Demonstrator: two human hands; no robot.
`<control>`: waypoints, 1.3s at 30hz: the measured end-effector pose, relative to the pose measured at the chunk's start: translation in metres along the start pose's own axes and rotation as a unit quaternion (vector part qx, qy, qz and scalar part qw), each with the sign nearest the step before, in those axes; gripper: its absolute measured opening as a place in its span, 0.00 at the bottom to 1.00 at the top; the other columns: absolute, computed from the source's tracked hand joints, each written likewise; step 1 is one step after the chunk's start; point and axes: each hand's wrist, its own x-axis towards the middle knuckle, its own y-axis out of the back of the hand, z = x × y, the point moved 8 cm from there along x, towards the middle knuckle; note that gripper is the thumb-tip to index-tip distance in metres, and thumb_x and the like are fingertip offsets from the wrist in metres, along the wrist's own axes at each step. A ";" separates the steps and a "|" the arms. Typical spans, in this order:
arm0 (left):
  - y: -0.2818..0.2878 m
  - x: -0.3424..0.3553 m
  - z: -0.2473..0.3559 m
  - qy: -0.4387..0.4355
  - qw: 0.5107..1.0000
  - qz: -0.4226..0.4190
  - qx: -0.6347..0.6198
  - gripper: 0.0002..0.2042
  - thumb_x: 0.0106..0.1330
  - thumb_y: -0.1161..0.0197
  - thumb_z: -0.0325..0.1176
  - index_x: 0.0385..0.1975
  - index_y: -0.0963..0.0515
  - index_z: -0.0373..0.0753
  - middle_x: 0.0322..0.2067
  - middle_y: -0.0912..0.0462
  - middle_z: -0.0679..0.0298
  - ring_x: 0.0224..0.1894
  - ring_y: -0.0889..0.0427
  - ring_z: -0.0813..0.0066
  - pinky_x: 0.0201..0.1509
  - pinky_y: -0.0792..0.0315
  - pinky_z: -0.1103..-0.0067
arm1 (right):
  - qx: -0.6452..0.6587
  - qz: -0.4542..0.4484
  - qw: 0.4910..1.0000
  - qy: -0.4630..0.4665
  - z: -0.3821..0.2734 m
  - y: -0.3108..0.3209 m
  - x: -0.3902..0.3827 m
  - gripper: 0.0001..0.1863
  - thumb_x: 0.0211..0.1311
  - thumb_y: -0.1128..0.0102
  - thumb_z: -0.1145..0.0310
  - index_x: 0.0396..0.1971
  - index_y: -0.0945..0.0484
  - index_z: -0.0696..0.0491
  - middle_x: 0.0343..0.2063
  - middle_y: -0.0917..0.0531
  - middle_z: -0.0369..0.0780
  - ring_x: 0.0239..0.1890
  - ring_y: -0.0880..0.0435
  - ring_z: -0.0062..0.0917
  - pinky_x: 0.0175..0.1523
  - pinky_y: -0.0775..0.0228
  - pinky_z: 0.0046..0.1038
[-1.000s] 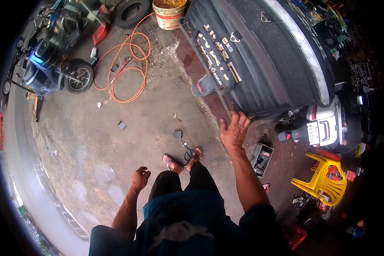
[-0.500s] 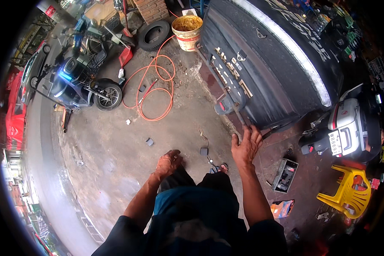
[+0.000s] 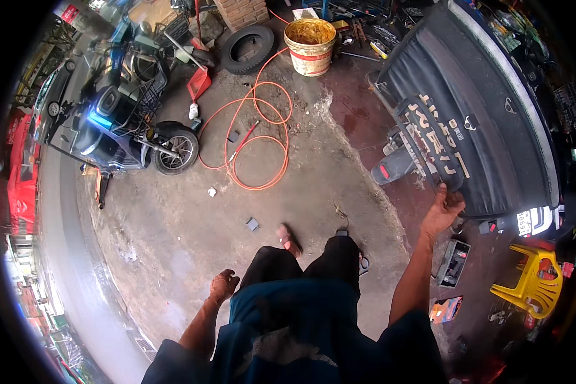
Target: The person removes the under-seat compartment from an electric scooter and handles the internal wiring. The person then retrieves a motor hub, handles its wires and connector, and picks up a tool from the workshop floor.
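Black box (image 3: 502, 131) has shifted rightward, outstretched right hand (image 3: 441, 211) pinching its edge, left hand (image 3: 223, 285) half-open.

Bucket (image 3: 310, 62) — between tire (image 3: 243, 68) and box (image 3: 493, 150)

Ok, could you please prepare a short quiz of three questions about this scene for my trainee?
1. Which of the person's hands touches the large dark panel?
2. True or false: the orange hose lies in loops on the ground.
3. What lies beside the bucket? a) yellow chair, b) tyre, c) red sandal

Key:
1. The right hand.
2. True.
3. b, the tyre.
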 end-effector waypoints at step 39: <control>-0.045 0.344 0.321 -0.349 0.914 -0.182 0.093 0.16 0.57 0.43 0.40 0.43 0.26 0.38 0.38 0.23 0.53 0.41 0.23 0.53 0.45 0.29 0.65 | -0.427 0.304 0.842 0.130 0.020 -0.004 0.001 0.26 0.62 0.49 0.54 0.44 0.27 0.66 0.40 0.22 0.50 0.41 0.23 0.35 0.47 0.31 0.34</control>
